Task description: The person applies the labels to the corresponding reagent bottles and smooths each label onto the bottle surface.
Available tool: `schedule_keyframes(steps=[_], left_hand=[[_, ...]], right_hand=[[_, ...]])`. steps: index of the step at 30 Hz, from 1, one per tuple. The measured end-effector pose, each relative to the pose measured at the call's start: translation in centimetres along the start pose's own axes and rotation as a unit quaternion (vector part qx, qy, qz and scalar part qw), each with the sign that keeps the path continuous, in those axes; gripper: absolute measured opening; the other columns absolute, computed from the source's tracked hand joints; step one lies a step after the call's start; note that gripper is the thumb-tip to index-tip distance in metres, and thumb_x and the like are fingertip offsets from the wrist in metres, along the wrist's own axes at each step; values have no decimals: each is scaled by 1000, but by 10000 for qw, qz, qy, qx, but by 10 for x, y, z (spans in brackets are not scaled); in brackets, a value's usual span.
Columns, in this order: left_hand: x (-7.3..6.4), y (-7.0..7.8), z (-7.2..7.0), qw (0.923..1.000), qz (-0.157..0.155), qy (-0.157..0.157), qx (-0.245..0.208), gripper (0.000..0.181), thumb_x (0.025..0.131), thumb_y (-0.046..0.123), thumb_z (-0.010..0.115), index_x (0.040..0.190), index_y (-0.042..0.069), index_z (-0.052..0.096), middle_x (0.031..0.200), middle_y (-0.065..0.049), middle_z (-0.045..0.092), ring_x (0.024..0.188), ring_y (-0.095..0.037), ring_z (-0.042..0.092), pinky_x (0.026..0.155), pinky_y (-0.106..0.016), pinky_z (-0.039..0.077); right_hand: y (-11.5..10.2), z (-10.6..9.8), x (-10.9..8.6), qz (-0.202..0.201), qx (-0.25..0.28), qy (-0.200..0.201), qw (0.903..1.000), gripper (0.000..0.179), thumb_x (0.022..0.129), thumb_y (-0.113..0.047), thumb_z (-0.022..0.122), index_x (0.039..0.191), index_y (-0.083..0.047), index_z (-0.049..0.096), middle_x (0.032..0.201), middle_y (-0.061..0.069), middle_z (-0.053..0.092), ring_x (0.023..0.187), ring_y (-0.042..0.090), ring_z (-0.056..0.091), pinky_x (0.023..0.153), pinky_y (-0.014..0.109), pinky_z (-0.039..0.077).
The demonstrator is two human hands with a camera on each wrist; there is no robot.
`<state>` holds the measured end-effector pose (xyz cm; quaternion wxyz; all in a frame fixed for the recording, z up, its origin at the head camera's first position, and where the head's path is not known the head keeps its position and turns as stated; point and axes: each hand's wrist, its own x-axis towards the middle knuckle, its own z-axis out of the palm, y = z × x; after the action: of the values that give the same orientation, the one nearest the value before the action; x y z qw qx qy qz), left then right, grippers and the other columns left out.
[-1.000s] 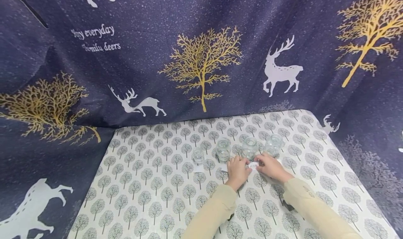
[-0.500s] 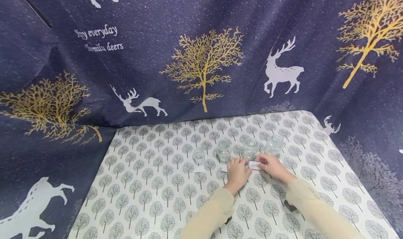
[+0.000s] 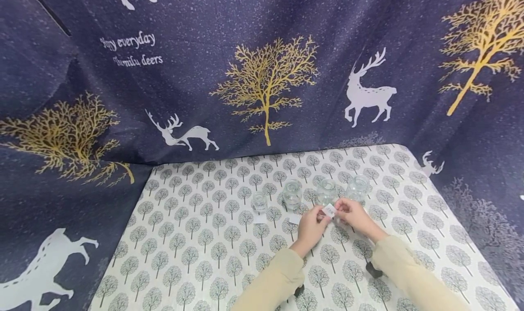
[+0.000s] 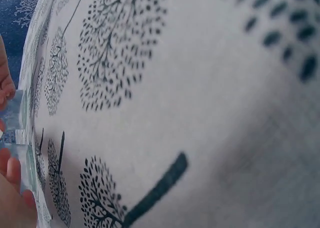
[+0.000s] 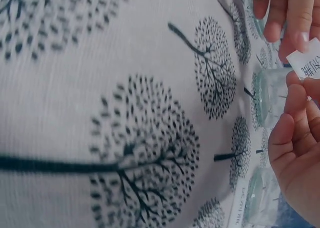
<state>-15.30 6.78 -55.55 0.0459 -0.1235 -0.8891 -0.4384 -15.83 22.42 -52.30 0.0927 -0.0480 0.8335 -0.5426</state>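
Observation:
A small white paper label [image 3: 329, 210] with handwritten characters is raised and tilted in front of a clear glass jar [image 3: 326, 190]. My left hand [image 3: 312, 225] pinches its left end between thumb and fingers. At the other end, the fingertips of my right hand [image 3: 355, 216] pinch the label. Dark handwriting faces up on the label [image 5: 306, 62] in the right wrist view, between the fingers of both hands. The left wrist view catches only parts of the hands [image 4: 15, 188] at its left edge.
More clear glass jars stand in the row: a small one [image 3: 259, 203], a bigger one [image 3: 292, 196] and a rounded one [image 3: 358, 188]. White paper slips [image 3: 259, 219] [image 3: 294, 218] lie before the left two. A tree-print cloth [image 3: 196, 243] covers the table; a dark deer-print curtain [image 3: 180, 88] hangs behind.
The label lay flat before the jar with both hands at its ends; now it is lifted and turned at an angle between them. Jars stay put.

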Motion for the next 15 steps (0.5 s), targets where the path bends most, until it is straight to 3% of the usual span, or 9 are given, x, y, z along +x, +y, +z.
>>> schedule_keyframes(steps=[6, 10, 15], left_hand=[[0, 1, 1, 9998, -15, 129, -128, 24, 80, 23, 62, 103, 18, 61, 76, 7, 63, 65, 2, 52, 63, -13, 43], [0, 2, 0, 9998, -111, 149, -117, 21, 81, 22, 61, 101, 18, 61, 74, 8, 62, 62, 3, 49, 58, -11, 41], [0, 2, -4, 9998, -152, 116, -71, 20, 82, 22, 60, 101, 18, 62, 70, 9, 60, 58, 3, 45, 55, -12, 38]], right_hand=[[-1, 4, -2, 76, 530, -122, 9985, 13, 78, 6, 53, 88, 8, 45, 69, 17, 54, 52, 13, 50, 46, 24, 44], [1, 7, -3, 257, 974, -259, 9946, 14, 78, 6, 52, 88, 8, 42, 67, 13, 54, 55, 14, 53, 51, 26, 48], [2, 9, -6, 169, 982, -211, 9948, 16, 77, 5, 54, 90, 8, 44, 72, 18, 57, 62, 18, 58, 59, 30, 52]])
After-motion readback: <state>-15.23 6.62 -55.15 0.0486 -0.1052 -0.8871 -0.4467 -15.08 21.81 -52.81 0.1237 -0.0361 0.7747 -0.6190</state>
